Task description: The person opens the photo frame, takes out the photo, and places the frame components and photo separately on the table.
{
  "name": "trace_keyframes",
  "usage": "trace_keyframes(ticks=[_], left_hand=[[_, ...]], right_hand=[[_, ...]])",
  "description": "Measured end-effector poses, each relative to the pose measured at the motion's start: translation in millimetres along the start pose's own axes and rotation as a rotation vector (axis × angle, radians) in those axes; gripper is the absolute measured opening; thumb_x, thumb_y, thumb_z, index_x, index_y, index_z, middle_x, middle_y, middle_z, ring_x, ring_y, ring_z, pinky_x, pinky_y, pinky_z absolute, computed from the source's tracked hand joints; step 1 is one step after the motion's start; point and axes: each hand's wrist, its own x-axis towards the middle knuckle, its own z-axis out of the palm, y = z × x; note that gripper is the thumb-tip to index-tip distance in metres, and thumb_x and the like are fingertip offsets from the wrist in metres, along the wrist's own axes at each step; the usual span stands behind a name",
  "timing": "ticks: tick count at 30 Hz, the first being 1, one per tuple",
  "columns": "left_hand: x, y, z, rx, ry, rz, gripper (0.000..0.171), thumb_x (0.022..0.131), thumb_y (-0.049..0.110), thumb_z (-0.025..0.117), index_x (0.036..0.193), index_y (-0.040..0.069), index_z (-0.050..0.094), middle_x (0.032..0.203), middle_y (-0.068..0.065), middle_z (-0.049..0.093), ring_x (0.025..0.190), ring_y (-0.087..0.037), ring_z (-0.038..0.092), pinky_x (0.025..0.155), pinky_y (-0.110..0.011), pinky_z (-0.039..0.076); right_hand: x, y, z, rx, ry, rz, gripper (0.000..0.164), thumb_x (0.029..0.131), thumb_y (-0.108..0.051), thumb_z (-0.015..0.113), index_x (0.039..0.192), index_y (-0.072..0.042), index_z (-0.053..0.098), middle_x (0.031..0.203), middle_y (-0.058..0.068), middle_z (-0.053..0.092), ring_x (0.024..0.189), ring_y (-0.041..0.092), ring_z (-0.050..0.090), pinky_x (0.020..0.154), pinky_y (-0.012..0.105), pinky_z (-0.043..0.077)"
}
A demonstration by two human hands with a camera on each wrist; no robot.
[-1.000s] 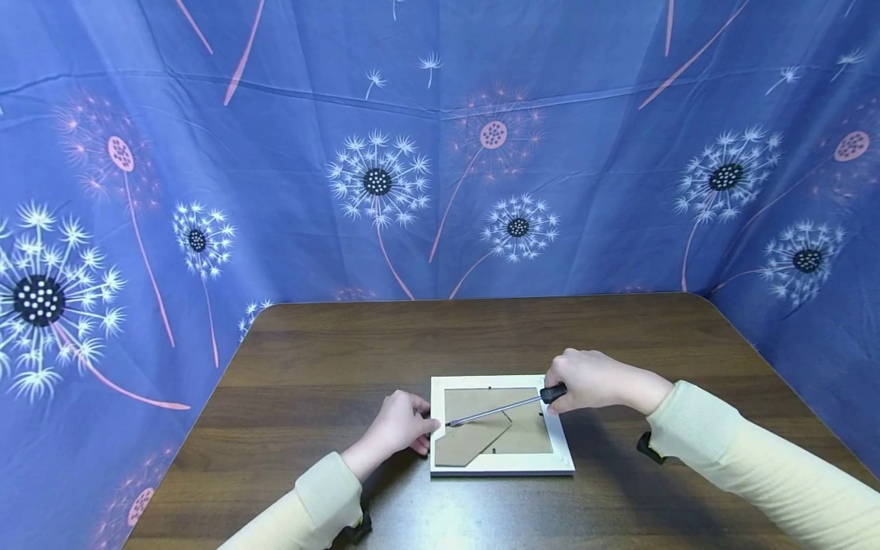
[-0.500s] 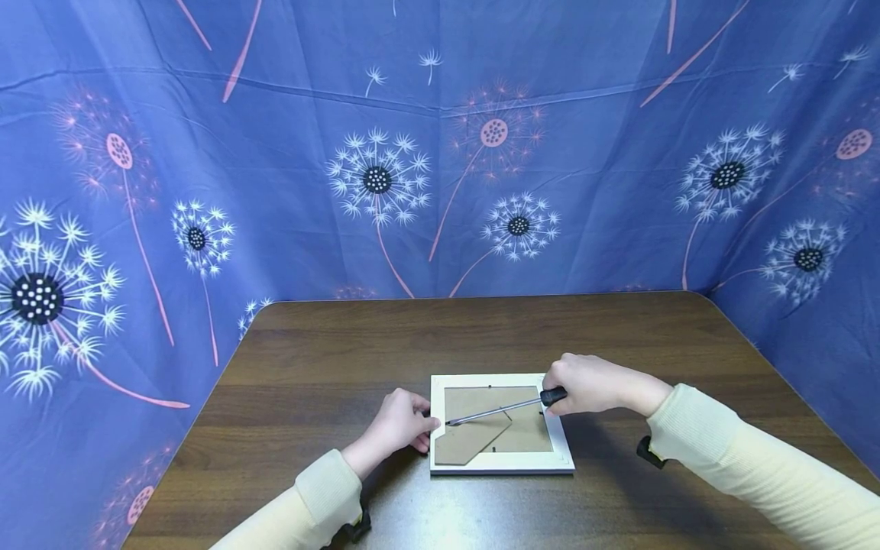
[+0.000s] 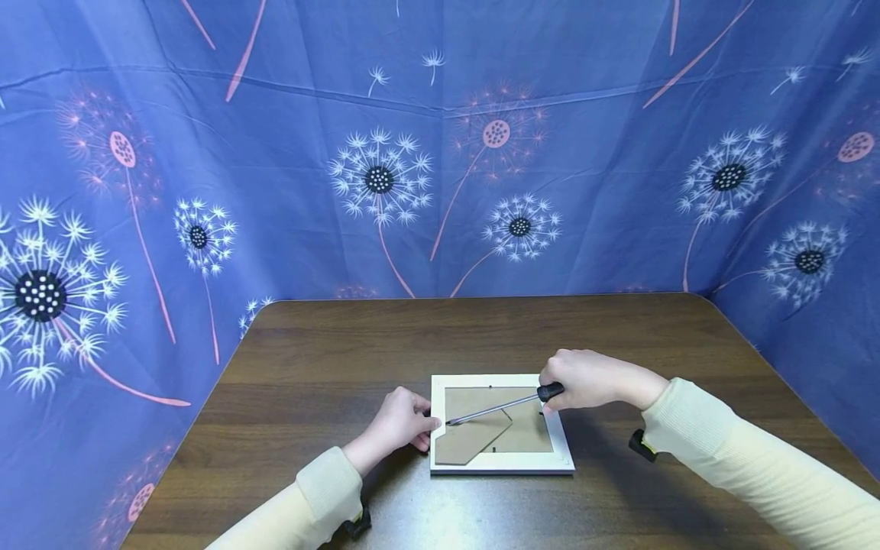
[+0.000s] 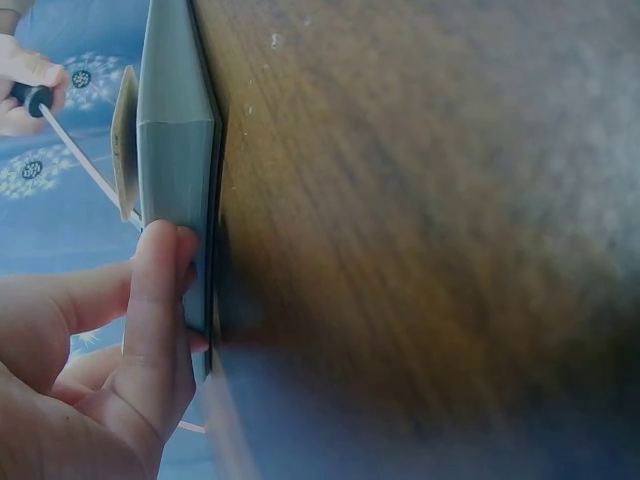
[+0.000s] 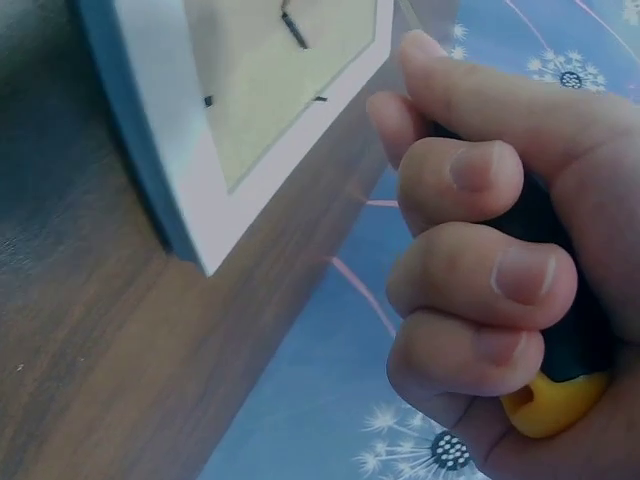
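Note:
A white picture frame (image 3: 522, 462) lies face down on the table, its brown backing board (image 3: 474, 399) and folded stand leg (image 3: 467, 444) on top. My left hand (image 3: 393, 422) holds the frame's left border, thumb on the upper face and fingers along the side. My right hand (image 3: 593, 379) grips a screwdriver (image 3: 550, 392) by its black handle, which has a yellow end (image 5: 560, 402) in the right wrist view. Its metal shaft slants down leftward, with the tip at the backing's left edge, near my left thumb. Small dark tabs (image 5: 320, 99) stand along the inner border.
The brown wooden table (image 3: 330, 351) extends around the frame on all sides. Behind it and along both sides hangs a blue cloth (image 3: 289, 191) printed with dandelions.
My right hand has shifted very slightly left with the screwdriver, whose tip stays at the same spot. The frame and my left hand keep their places.

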Motion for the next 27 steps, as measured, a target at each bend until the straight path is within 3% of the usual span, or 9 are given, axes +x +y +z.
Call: trace_keyframes(ticks=[10,16,27], left_hand=[[-1.0,4.4,0.1,0.0,-0.005,-0.016,0.02,0.08,-0.003,0.069,0.099,-0.012,0.067,0.061,-0.012,0.066,0.043,-0.014,0.063,0.044,-0.028,0.056],[-1.4,2.9,1.1,-0.011,-0.009,-0.015,0.014,0.081,-0.003,0.068,0.094,-0.01,0.068,0.062,-0.012,0.066,0.044,-0.013,0.062,0.044,-0.027,0.056],[-2.7,1.5,2.8,-0.057,0.015,-0.032,0.028,0.081,-0.003,0.067,0.106,-0.016,0.063,0.067,-0.015,0.068,0.045,-0.014,0.063,0.044,-0.028,0.056]], right_hand=[[7.9,-20.1,-22.4,-0.096,-0.031,0.017,0.042,0.077,-0.034,0.076,0.054,-0.022,0.043,0.053,-0.014,0.025,0.048,0.003,0.02,0.045,0.019,0.015],[13.7,-30.2,-34.9,-0.122,-0.08,0.032,0.035,0.076,-0.031,0.077,0.054,-0.021,0.053,0.051,-0.014,0.028,0.049,0.004,0.022,0.045,0.02,0.016],[25.5,-44.5,-47.2,-0.157,-0.144,0.064,0.045,0.075,-0.027,0.078,0.048,-0.021,0.042,0.048,-0.013,0.022,0.047,0.005,0.021,0.044,0.02,0.016]])
